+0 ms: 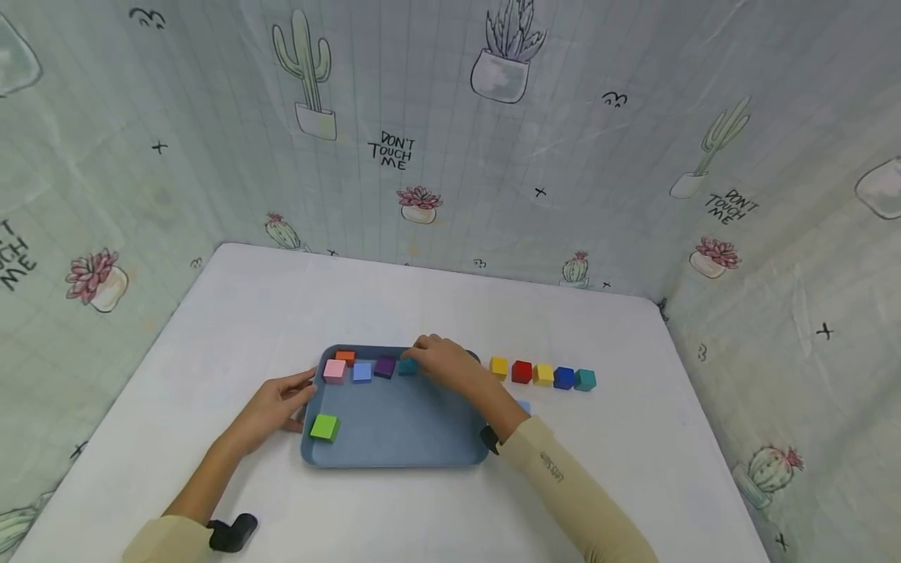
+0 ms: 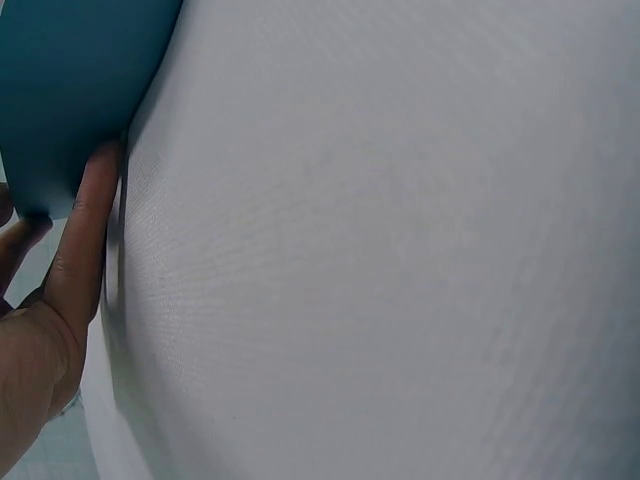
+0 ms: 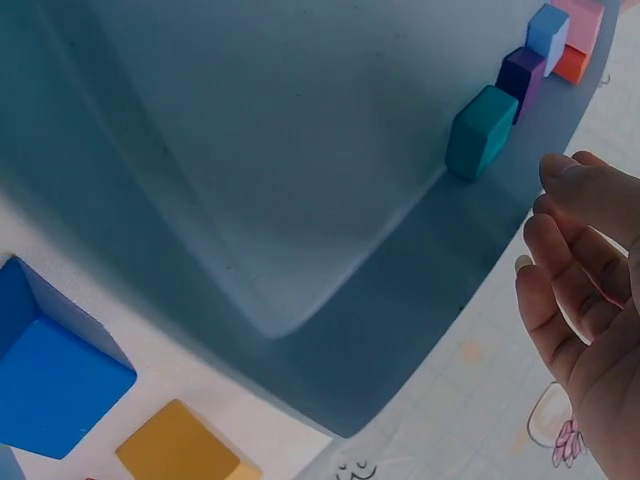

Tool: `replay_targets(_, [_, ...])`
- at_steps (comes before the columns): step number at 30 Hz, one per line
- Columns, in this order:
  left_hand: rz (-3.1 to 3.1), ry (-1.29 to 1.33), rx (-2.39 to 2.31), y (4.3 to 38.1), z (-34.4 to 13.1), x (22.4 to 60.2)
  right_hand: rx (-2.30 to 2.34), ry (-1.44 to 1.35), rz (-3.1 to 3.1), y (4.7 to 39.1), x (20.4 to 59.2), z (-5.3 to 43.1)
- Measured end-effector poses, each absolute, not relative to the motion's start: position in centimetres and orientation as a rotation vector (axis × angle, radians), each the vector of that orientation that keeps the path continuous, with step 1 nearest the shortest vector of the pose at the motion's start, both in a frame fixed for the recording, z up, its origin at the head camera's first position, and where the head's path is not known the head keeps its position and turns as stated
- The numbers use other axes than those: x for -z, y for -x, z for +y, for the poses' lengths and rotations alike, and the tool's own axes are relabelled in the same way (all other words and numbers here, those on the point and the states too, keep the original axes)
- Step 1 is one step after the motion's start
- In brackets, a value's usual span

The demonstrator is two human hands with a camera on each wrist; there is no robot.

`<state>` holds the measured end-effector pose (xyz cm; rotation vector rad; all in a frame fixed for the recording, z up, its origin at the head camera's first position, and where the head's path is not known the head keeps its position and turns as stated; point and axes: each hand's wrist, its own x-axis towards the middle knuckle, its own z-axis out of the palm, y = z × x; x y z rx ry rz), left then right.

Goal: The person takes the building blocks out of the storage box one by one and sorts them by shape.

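Observation:
A blue-grey tray (image 1: 394, 457) lies on the white table. My left hand (image 1: 271, 410) is at its left side; in the left wrist view straight fingers (image 2: 88, 220) touch the tray's outer wall (image 2: 90, 80). At the tray's far edge, my right hand (image 1: 446, 363) is beside a teal block (image 1: 407, 367). The right wrist view shows this right hand (image 3: 590, 250) with loosely bent fingers and nothing between them, apart from the teal block (image 3: 482, 135). Left of that block stand a purple block (image 1: 384, 367), a light blue block (image 1: 362, 373), a pink block (image 1: 334, 371) and an orange block (image 1: 346, 356).
A green block (image 1: 325, 428) sits in the tray's near left corner. Right of the tray, a row holds a yellow block (image 1: 498, 367), a red block (image 1: 522, 371), another yellow block (image 1: 543, 374), a blue block (image 1: 564, 378) and a teal block (image 1: 585, 380). A patterned curtain (image 1: 450, 156) surrounds the table.

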<state>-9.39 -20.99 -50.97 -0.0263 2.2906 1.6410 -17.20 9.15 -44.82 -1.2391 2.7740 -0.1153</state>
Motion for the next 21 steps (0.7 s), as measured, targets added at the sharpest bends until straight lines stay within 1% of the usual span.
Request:
replay_targets(14, [2.280, 0.022, -1.675, 9.1, -21.1, 51.2, 0.003, 1.314, 2.758, 17.2, 45.4, 7.5])
replay_targets(21, [2.290, 0.027, -1.670, 9.2, -21.0, 51.2, -0.069, 1.305, 2.756, 17.3, 46.0, 7.1])
